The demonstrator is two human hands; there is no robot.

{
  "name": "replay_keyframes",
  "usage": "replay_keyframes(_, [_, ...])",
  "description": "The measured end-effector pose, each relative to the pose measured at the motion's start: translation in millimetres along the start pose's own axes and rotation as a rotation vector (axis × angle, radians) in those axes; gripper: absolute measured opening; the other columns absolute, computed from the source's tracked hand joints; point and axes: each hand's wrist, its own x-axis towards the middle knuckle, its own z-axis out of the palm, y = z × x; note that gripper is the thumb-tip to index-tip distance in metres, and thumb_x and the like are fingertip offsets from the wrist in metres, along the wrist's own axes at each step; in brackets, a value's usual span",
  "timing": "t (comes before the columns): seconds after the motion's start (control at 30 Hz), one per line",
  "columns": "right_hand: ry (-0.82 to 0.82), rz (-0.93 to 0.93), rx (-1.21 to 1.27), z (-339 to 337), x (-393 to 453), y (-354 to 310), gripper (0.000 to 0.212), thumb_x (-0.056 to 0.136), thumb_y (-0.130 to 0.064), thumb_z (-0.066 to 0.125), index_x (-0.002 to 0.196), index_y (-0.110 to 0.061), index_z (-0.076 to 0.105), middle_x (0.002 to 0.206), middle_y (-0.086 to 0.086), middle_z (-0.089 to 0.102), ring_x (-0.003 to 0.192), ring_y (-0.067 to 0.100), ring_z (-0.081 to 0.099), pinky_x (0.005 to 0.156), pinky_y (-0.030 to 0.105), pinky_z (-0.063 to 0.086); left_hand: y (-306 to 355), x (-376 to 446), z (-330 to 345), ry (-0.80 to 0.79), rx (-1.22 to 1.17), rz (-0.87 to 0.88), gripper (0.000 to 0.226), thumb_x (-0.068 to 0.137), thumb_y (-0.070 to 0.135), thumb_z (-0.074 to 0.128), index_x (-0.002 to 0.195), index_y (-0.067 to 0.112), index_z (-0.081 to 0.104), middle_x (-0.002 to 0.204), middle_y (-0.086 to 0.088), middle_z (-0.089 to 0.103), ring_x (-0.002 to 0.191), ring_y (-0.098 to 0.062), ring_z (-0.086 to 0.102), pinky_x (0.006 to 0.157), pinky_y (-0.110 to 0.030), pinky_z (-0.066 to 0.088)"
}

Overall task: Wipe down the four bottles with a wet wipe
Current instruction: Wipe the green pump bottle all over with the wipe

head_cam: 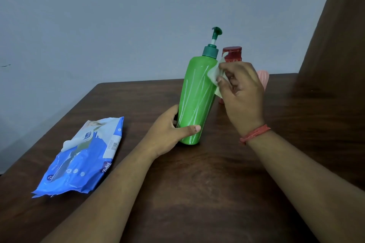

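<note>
Nearest, on the left part of the worktop (197, 193), a blue wipe pack (83, 156) was laid flat. The green pump bottle (195, 100) was gripped low at its base by the left hand (169, 134), its long axis leaning slightly right. A wet wipe (214, 74) was pinched by the right hand (241, 92) and pressed on the bottle's upper right side, so free length probably remained below. Behind, a red bottle (233, 53) was seen close by, partly hidden.

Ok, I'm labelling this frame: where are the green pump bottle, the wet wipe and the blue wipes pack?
Green plastic pump bottle (194, 100), head view, mid body.
White wet wipe (214, 74), head view, bunched part.
Blue wipes pack (79, 162), head view, front face.
</note>
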Motion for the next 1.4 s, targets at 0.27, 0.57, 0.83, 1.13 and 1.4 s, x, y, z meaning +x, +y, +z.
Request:
replay_keyframes(0.27, [0.022,-0.047,-0.005,-4,3,0,0.012,0.089,0.002,0.065,0.097,-0.004,0.070,0.102,-0.008,0.057,0.097,0.011,0.060,0.085,0.032,0.054,1,-1,-2,-0.017,0.046,0.013,0.052,0.079,0.039,0.083,0.122,0.050,0.056,0.121,0.018,0.069,0.112,-0.003,0.065,0.101,-0.041,0.054])
replay_keyframes(0.57, [-0.011,-0.098,-0.061,-5,1,3,0.008,0.088,-0.001,0.068,0.095,-0.005,0.070,0.101,-0.005,0.058,0.097,0.008,0.057,0.084,0.028,0.052,0,-1,0,-0.021,0.004,0.011,0.057,0.076,0.040,0.083,0.128,0.039,0.058,0.121,0.014,0.070,0.111,-0.005,0.067,0.100,-0.041,0.054])
replay_keyframes(0.83, [-0.103,-0.137,-0.097,-1,-10,1,0.005,0.087,0.001,0.070,0.090,-0.003,0.070,0.096,0.002,0.063,0.093,0.011,0.057,0.084,0.013,0.042,-1,-1,2,-0.019,-0.073,0.011,0.057,0.078,0.033,0.083,0.129,0.033,0.059,0.122,0.009,0.071,0.112,-0.009,0.068,0.101,-0.043,0.054])
replay_keyframes(1.13, [-0.191,-0.151,-0.072,5,-19,6,0.006,0.085,0.001,0.072,0.089,-0.003,0.071,0.095,0.006,0.064,0.094,0.006,0.055,0.084,0.013,0.043,-6,1,-3,-0.009,-0.111,-0.004,0.060,0.070,0.044,0.084,0.125,0.039,0.060,0.122,0.011,0.071,0.116,-0.010,0.066,0.105,-0.046,0.051])
replay_keyframes(1.4, [-0.322,-0.178,-0.066,7,-26,6,0.003,0.085,-0.002,0.071,0.088,-0.003,0.070,0.094,0.006,0.064,0.089,0.014,0.059,0.077,0.024,0.048,-10,2,-7,-0.005,-0.164,-0.017,0.058,0.076,0.034,0.083,0.129,0.031,0.060,0.123,0.007,0.071,0.117,-0.013,0.066,0.105,-0.046,0.050])
